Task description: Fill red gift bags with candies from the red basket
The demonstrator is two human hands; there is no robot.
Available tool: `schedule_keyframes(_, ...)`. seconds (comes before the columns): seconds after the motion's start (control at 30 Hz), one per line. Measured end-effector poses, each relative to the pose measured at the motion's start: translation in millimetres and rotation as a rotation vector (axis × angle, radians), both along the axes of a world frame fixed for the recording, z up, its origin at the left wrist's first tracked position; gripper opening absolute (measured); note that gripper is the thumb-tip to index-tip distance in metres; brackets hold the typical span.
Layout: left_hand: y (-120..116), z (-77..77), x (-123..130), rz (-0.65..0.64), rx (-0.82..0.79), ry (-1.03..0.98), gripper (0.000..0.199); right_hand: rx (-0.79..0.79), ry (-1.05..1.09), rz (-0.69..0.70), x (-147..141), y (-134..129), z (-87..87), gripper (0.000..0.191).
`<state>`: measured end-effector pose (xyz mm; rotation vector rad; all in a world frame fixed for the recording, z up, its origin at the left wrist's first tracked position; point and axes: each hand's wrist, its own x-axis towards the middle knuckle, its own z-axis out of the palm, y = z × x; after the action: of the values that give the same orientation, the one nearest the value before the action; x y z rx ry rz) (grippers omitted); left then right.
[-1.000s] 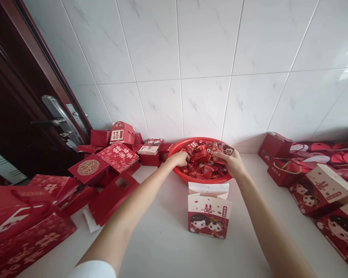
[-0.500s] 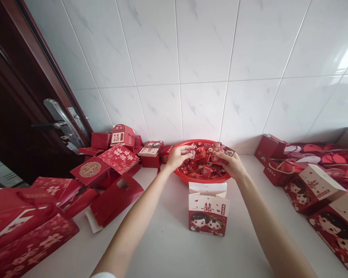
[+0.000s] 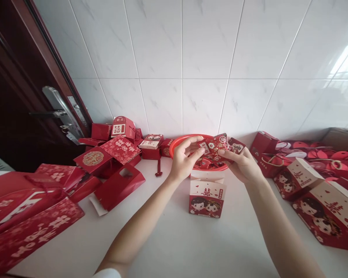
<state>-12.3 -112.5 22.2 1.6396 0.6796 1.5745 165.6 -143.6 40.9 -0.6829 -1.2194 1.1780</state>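
Right now, the small red packets (image 3: 217,143) are held up between the two hands, in front of and above the pile they match. The left hand (image 3: 183,158) comes in from one side with its fingers curled over and its thumb reaching across, pinching the packet edges nearest it. The right hand (image 3: 243,164) grips from the other side, thumb laid flat over the packets and fingers tucked behind; one more packet pokes up past its knuckles. How many each hand holds cannot be told. Both wrists are slightly bent, and the bare forearms spread apart toward the body, a white sleeve (image 3: 108,273) showing at the left elbow.

Half a second ago both hands were over the heap inside the basket; now they have come up and toward the body, their bunched packets hiding much more of it. A second ago the left fingers were down among the packets.

Just behind and below the grip sits the red basket (image 3: 176,143). Below the grip, on the near side, the open box (image 3: 206,202) stands upright, its top flaps up, in the same place on the table (image 3: 174,243). Left of the grip lie jumbled red boxes (image 3: 120,187); to its right are cream-topped boxes (image 3: 326,216).
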Motion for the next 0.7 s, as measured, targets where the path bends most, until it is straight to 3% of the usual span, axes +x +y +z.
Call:
schedule_keyframes(0.1,-8,0.1,2,-0.005,0.066,0.023,0.03,0.033,-0.024,-0.031,-1,-5,2.5,0.028)
schedule_keyframes(0.23,-16,11.6,-17,-0.075,0.123,0.234,0.031,0.118,-0.159,-0.101,8,-13,8.6,0.03)
schedule_keyframes(0.4,-21,27.7,-48,-0.176,0.095,0.586,0.004,0.239,-0.486,-0.159,25,-32,23.5,0.034)
schedule_keyframes(0.5,-21,25.3,-49,-0.236,0.074,0.765,0.01,0.235,-0.609,-0.172,26,-41,30.3,0.039)
schedule_keyframes(0.7,-18,13.6,-33,-0.199,0.046,0.959,0.017,0.233,-0.786,-0.089,19,-42,31.3,0.037)
